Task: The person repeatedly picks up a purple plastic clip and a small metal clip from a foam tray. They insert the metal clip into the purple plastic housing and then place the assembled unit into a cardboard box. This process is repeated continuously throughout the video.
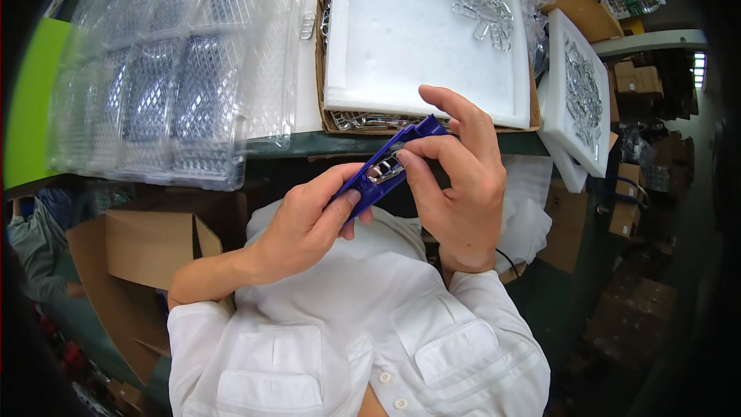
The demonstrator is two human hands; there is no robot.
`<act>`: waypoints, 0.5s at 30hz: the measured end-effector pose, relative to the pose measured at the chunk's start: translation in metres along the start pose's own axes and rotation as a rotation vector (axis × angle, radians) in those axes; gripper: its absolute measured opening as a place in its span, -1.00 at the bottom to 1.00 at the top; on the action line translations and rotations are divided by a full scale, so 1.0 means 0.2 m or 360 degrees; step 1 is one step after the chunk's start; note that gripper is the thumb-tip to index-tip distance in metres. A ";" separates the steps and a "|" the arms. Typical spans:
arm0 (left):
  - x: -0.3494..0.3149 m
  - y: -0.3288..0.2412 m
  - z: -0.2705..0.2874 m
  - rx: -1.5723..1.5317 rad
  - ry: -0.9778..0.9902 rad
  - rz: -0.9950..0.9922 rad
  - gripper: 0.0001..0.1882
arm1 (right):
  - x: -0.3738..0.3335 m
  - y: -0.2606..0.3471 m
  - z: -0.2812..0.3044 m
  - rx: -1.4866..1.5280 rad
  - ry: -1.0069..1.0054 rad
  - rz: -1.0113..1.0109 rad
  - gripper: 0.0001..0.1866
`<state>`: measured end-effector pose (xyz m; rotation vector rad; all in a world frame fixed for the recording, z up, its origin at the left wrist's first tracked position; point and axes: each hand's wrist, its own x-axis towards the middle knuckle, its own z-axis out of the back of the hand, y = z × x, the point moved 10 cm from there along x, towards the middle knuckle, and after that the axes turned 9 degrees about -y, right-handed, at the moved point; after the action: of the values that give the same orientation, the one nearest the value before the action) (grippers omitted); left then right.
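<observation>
In front of my chest, my left hand [297, 220] is closed around the lower end of a long, narrow blue plastic part [369, 194], which slants up to the right. A small shiny metal piece with slots [385, 167] lies in the hollow of that part. Thumb and index finger of my right hand [465, 177] are pinched at the upper end of the metal piece, while its other fingers are raised. Beyond the hands, a white foam tray [394, 38] carries a cluster of similar shiny metal pieces [485, 15] at its far right.
Stacked clear plastic trays [147, 100] take up the table's left side. Beneath the foam tray, a cardboard box [534, 104] holds more metal pieces. Another foam tray [596, 143] leans at the right. An open cardboard box [147, 243] stands lower left, near another person's sleeve [38, 243].
</observation>
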<state>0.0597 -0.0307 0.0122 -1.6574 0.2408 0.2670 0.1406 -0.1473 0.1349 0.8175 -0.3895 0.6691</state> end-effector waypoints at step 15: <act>0.04 0.06 0.03 0.0192 -0.0045 -0.0274 -0.63 | -0.09 -0.10 -0.05 0.0033 -0.0177 -0.0088 -0.71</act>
<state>0.0633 -0.0267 -0.0019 -1.5431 0.0902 0.1430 0.1414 -0.1572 0.1074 0.8848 -0.4597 0.5787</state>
